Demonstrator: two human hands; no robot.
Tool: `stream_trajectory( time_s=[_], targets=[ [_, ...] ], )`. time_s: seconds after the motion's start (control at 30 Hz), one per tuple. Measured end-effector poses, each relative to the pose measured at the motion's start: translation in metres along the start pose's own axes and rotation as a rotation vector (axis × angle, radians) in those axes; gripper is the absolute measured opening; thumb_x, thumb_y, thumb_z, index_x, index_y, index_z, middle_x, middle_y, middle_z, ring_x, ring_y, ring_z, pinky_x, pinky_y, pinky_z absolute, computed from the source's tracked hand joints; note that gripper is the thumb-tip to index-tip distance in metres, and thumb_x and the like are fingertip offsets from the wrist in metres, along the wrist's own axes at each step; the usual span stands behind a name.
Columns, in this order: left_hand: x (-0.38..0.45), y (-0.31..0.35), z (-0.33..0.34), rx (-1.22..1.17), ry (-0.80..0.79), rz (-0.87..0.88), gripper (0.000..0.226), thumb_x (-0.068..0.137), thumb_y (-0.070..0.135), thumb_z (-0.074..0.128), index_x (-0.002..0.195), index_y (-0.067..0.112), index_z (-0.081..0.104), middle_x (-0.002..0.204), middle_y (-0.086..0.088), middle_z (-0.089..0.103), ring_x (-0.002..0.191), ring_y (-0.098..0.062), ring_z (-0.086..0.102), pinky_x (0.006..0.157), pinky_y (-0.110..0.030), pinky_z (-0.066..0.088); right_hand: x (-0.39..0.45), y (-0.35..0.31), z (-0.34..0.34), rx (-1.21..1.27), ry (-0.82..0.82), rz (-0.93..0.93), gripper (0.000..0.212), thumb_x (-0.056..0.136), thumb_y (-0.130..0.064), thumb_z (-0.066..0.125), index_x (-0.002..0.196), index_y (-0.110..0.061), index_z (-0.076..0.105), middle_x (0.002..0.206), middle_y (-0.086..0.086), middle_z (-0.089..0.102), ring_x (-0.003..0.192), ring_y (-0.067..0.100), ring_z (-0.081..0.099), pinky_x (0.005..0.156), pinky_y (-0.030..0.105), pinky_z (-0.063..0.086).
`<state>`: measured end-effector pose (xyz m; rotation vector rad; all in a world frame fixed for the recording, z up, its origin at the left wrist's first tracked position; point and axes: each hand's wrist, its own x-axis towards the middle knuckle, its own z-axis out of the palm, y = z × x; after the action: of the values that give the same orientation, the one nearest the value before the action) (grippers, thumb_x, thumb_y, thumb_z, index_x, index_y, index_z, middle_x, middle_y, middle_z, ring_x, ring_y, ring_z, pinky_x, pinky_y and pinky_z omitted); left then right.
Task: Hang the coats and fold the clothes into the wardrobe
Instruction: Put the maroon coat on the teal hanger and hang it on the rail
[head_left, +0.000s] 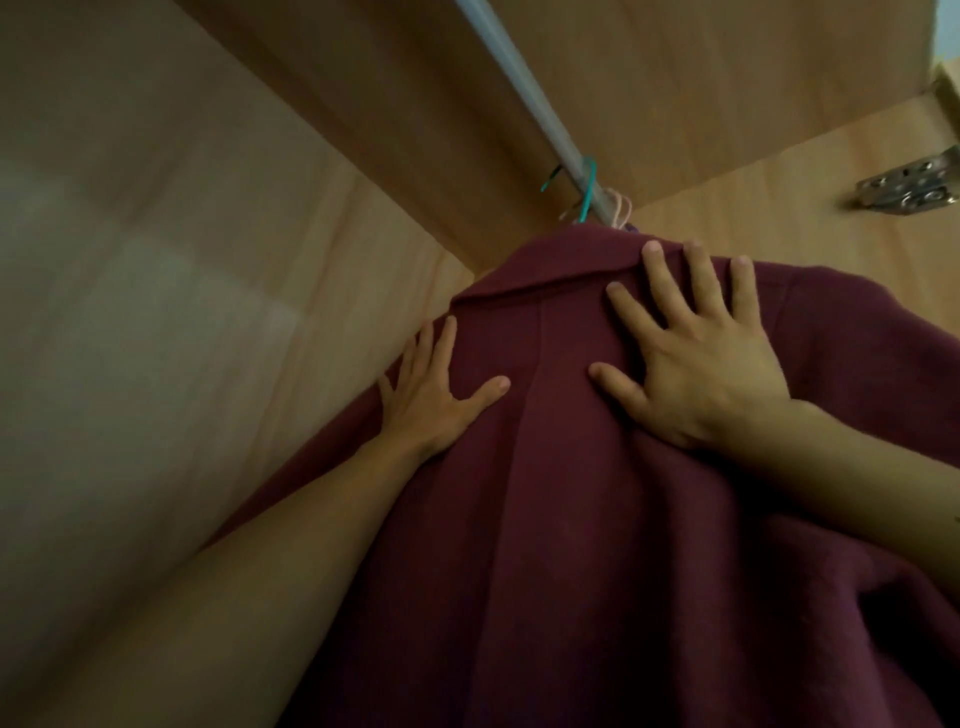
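Coat (597, 519) upright, collar toward rail (519, 67)

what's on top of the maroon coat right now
Both hands lie flat on the maroon coat: left hand at its left shoulder, right hand below the collar. The hanger inside is covered.

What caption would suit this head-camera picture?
Both hands, left and right, press flat on a maroon coat hanging from the wardrobe rail.

A metal hinge (906, 188) (silver-coloured) sits on the wooden panel.
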<state>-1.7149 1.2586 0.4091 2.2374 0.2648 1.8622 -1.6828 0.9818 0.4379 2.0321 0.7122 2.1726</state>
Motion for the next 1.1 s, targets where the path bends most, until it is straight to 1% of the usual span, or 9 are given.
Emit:
stream_trajectory(
  time_s=[0.2, 0.3, 0.4, 0.47, 0.53, 0.6, 0.73, 0.83, 1.1],
  targets=[
    [-0.033, -0.021, -0.005, 0.004, -0.001, -0.039, 0.103, 0.076, 0.088, 0.037, 0.158, 0.039, -0.003, 0.168, 0.000, -0.009, 0.154, -0.017, -0.010, 0.123, -0.049, -0.007, -0.003, -0.002, -0.008, 0.053, -0.062, -0.021, 0.094, 0.079, -0.083, 0.011, 0.158, -0.032, 0.012, 0.167, 0.015, -0.003, 0.151, 0.043, -0.010, 0.117, 0.067, -0.005],
    [-0.059, -0.022, -0.012, -0.003, -0.025, -0.093, 0.112, 0.063, 0.095, 0.027, 0.157, 0.042, -0.003, 0.168, 0.001, -0.008, 0.154, -0.019, -0.010, 0.122, -0.051, -0.009, -0.022, -0.013, -0.022, 0.087, -0.189, -0.081, 0.096, 0.073, -0.088, 0.006, 0.157, -0.041, 0.002, 0.167, 0.011, -0.010, 0.151, 0.040, -0.016, 0.114, 0.071, -0.009],
    [-0.098, -0.019, -0.019, -0.120, -0.103, -0.120, 0.113, 0.059, 0.095, 0.028, 0.156, 0.045, 0.001, 0.168, 0.003, -0.008, 0.153, -0.017, -0.011, 0.121, -0.050, -0.012, -0.066, -0.029, -0.037, 0.133, -0.326, -0.214, 0.101, 0.065, -0.093, -0.002, 0.155, -0.046, -0.003, 0.167, 0.006, -0.014, 0.150, 0.038, -0.021, 0.112, 0.071, -0.013],
    [-0.131, -0.015, -0.021, -0.183, -0.151, -0.119, 0.110, 0.060, 0.093, 0.031, 0.155, 0.047, 0.003, 0.167, 0.004, -0.009, 0.153, -0.014, -0.013, 0.121, -0.049, -0.013, -0.108, -0.038, -0.046, 0.156, -0.361, -0.334, 0.103, 0.066, -0.096, 0.003, 0.156, -0.046, 0.010, 0.167, 0.010, 0.001, 0.152, 0.041, -0.009, 0.111, 0.076, -0.004],
    [-0.166, -0.012, -0.020, -0.201, -0.161, -0.075, 0.105, 0.063, 0.091, 0.034, 0.155, 0.049, 0.003, 0.167, 0.006, -0.011, 0.152, -0.011, -0.016, 0.122, -0.048, -0.013, -0.150, -0.042, -0.056, 0.162, -0.340, -0.411, 0.102, 0.071, -0.095, 0.023, 0.151, -0.035, 0.039, 0.159, 0.017, 0.032, 0.148, 0.046, 0.020, 0.106, 0.079, 0.018],
    [-0.201, -0.009, -0.016, -0.150, -0.153, -0.010, 0.100, 0.068, 0.087, 0.035, 0.154, 0.050, 0.000, 0.167, 0.008, -0.012, 0.151, -0.008, -0.018, 0.122, -0.047, -0.012, -0.183, -0.041, -0.058, 0.163, -0.321, -0.442, 0.102, 0.066, -0.091, 0.039, 0.144, -0.027, 0.052, 0.153, 0.019, 0.043, 0.141, 0.048, 0.035, 0.103, 0.078, 0.028],
    [-0.250, -0.010, 0.001, 0.127, -0.181, 0.061, 0.098, 0.073, 0.087, 0.030, 0.152, 0.050, -0.016, 0.164, 0.008, -0.022, 0.150, -0.013, -0.026, 0.122, -0.048, -0.012, -0.214, -0.031, -0.054, 0.142, -0.348, -0.460, 0.103, 0.061, -0.087, 0.047, 0.143, -0.025, 0.054, 0.154, 0.018, 0.041, 0.142, 0.045, 0.035, 0.108, 0.071, 0.028],
    [-0.262, -0.018, 0.020, 0.315, -0.185, 0.074, 0.102, 0.074, 0.088, 0.032, 0.154, 0.045, -0.015, 0.165, 0.001, -0.021, 0.152, -0.022, -0.021, 0.122, -0.054, -0.003, -0.217, -0.021, -0.044, 0.112, -0.376, -0.456, 0.098, 0.066, -0.084, 0.047, 0.145, -0.025, 0.050, 0.157, 0.016, 0.036, 0.146, 0.043, 0.029, 0.111, 0.069, 0.026],
    [-0.279, -0.003, 0.004, 0.403, -0.373, 0.016, 0.089, 0.092, 0.073, 0.031, 0.152, 0.038, -0.025, 0.163, -0.006, -0.028, 0.150, -0.026, -0.026, 0.122, -0.053, -0.007, -0.228, -0.028, -0.056, 0.136, -0.362, -0.412, 0.087, 0.077, -0.073, 0.042, 0.146, -0.021, 0.049, 0.156, 0.017, 0.037, 0.146, 0.041, 0.030, 0.114, 0.062, 0.027]
  ],
)
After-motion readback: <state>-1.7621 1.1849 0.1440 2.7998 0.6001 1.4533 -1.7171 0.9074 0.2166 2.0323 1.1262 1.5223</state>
